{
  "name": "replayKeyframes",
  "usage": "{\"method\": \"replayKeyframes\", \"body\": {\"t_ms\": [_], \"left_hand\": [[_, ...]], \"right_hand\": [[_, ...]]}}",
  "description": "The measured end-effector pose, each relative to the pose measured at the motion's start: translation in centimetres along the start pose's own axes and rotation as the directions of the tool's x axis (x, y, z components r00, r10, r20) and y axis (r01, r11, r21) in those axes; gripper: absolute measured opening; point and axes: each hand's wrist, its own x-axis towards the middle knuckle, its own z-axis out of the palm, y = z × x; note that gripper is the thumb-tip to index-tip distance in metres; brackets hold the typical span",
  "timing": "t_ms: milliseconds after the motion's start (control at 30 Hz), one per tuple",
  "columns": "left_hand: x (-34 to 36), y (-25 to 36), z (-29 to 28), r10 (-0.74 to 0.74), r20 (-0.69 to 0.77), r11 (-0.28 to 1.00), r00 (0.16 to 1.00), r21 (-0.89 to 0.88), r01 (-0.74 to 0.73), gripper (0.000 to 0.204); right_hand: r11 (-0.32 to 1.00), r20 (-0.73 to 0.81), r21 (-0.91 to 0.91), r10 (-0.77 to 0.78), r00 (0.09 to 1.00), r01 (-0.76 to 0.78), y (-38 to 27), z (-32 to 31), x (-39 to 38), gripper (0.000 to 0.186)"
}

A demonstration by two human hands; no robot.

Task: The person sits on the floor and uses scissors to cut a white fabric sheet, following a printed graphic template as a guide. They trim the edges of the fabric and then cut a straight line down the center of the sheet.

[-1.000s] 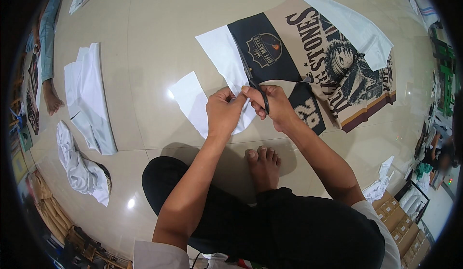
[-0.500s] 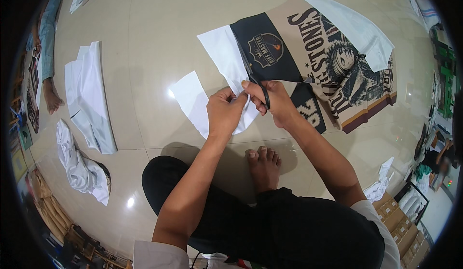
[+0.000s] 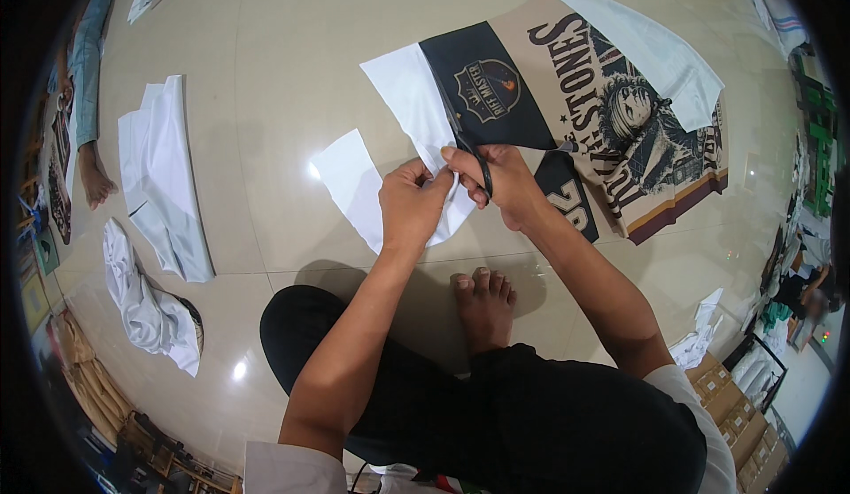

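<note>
White fabric (image 3: pixel 400 84) lies along the left edge of a printed black-and-beige fabric panel (image 3: pixel 542 60) on the floor. My left hand (image 3: pixel 411 204) is closed, pinching the white fabric at its near part. Beside it, my right hand (image 3: pixel 501 180) grips black scissors (image 3: pixel 483 171) by the handles. The blades point away from me, lying along the border between the white and black cloth; how far apart they are is hard to see. A black piece with pale digits (image 3: pixel 564 195) lies right of my right hand. Another white flap (image 3: pixel 347 172) spreads left of my left hand.
Folded white cloth (image 3: pixel 166 178) and a crumpled white garment (image 3: pixel 146 290) lie on the tiled floor at left. My bare foot (image 3: pixel 485 308) rests close below my hands. Another person's leg (image 3: pixel 89 96) shows at far left. Cardboard boxes (image 3: pixel 739 428) stand at lower right.
The white fabric and the black panel's left edge have shifted very slightly left. Both hands keep nearly the same place and hold.
</note>
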Motion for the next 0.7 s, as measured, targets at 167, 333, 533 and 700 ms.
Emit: {"method": "replayKeyframes", "body": {"t_ms": [167,333,533,700], "left_hand": [[-0.11,0.2,-0.06,-0.004,0.013,1.0,1.0,0.004,0.004,0.022],[-0.08,0.05,-0.01,0.006,0.004,1.0,1.0,0.001,-0.006,0.021],[0.09,-0.45,0.15,0.023,0.0,1.0,1.0,-0.017,-0.023,0.022],[0.18,-0.61,0.19,0.03,0.009,0.999,1.0,-0.03,-0.03,0.022]], "right_hand": [[1.0,-0.027,0.011,0.009,1.0,-0.009,-0.27,0.04,0.55,0.044],[1.0,-0.032,0.019,0.023,0.999,-0.022,-0.45,0.31,0.79,0.045],[1.0,-0.043,0.014,0.017,0.999,-0.017,-0.7,0.53,0.65,0.043],[1.0,-0.035,0.011,0.01,0.999,-0.01,-0.73,0.46,0.71,0.043]]}}
